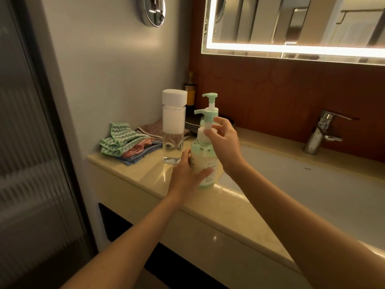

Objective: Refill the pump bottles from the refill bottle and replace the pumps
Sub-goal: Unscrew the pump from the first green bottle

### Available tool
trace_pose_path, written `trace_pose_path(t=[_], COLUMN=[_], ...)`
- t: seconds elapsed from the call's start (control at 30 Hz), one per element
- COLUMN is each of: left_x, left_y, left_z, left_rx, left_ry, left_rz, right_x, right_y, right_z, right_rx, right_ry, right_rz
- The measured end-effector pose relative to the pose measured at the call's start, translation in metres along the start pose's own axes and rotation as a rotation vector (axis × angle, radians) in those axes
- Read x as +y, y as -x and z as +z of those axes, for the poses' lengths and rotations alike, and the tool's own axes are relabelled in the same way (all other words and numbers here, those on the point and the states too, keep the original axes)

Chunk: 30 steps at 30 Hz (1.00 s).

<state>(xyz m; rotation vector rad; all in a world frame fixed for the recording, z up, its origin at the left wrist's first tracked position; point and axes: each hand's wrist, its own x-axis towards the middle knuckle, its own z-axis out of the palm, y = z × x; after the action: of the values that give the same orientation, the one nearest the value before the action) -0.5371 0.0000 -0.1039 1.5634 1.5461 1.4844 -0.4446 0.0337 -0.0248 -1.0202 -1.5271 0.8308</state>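
Note:
A pale green pump bottle (pixel 203 161) stands on the beige counter (pixel 145 180) near the basin's left rim. My left hand (pixel 185 176) grips its body from the left. My right hand (pixel 223 138) pinches the white collar of its green pump (pixel 205 115) at the neck. A second pump bottle stands right behind it, with only its green pump head (pixel 210 99) showing clearly. To the left stands the clear refill bottle (pixel 174 126) with a white cap, upright and capped, with clear liquid in its lower part.
Folded cloths (pixel 125 142) lie at the counter's back left against the wall. A dark bottle with a yellow label (pixel 190 90) stands in the corner. The white basin (pixel 312 184) and a chrome tap (pixel 320 130) are on the right, under a lit mirror.

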Motion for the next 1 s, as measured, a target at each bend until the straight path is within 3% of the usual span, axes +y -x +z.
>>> trace_pose_path(t=[0.07, 0.23, 0.43, 0.63, 0.87, 1.0], left_x=[0.0, -0.001, -0.004, -0.007, -0.007, -0.008], left_y=[0.0, -0.001, -0.002, -0.003, -0.003, -0.004], left_z=[0.0, 0.0, 0.0, 0.0, 0.001, 0.001], left_rx=[0.001, -0.007, -0.01, -0.001, 0.0, -0.01], left_ry=[-0.004, 0.008, 0.006, 0.009, 0.015, 0.016], left_rz=[0.001, 0.008, 0.011, 0.01, 0.019, 0.017], right_x=[0.001, 0.003, -0.001, 0.004, 0.003, 0.008], right_y=[0.0, 0.001, 0.0, 0.0, 0.0, 0.0], right_z=[-0.001, 0.0, -0.002, 0.004, 0.006, 0.008], right_rx=[-0.023, 0.108, -0.07, 0.069, -0.088, 0.093], right_ry=[-0.05, 0.154, -0.057, 0.158, 0.002, 0.231], right_rz=[0.023, -0.091, 0.045, -0.055, 0.007, -0.07])
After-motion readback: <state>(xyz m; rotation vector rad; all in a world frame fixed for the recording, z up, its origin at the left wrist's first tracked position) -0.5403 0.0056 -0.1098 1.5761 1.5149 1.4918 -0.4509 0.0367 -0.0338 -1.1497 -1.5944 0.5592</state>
